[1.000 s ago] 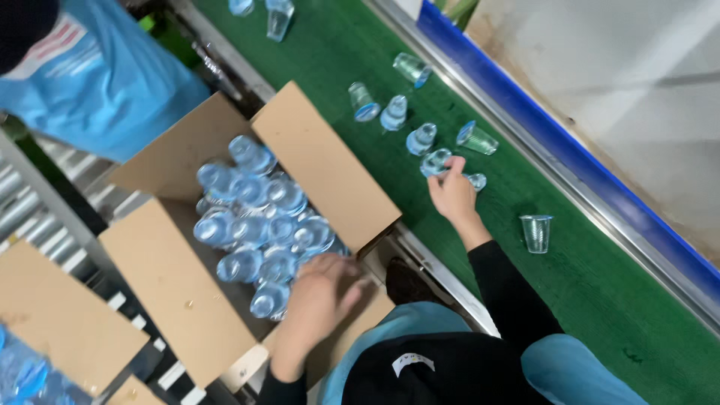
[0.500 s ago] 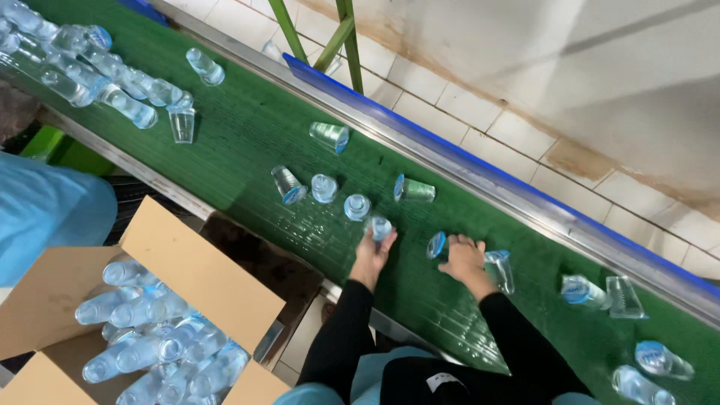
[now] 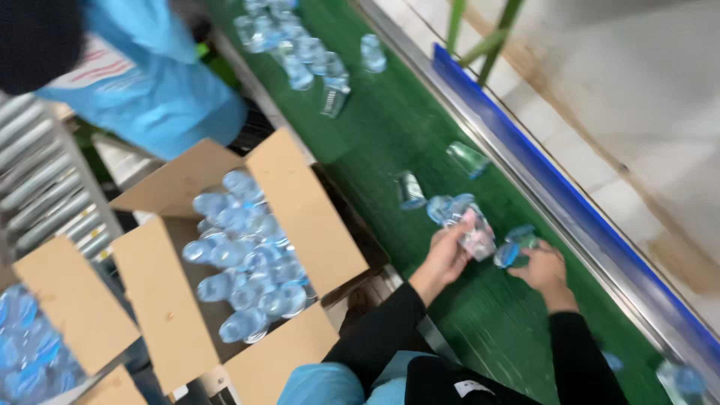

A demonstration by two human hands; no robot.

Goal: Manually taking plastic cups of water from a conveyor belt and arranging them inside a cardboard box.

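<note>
Our left hand [image 3: 446,255] grips a clear cup [image 3: 474,234]; our right hand [image 3: 541,268] seemingly closes on another cup [image 3: 511,251]. The moving belt [image 3: 390,135] could jostle them loose.

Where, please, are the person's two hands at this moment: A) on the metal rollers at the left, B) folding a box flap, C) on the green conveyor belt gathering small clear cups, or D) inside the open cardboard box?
C: the left hand and right hand both grip clear cups on the green belt, away from the cardboard box.
</note>
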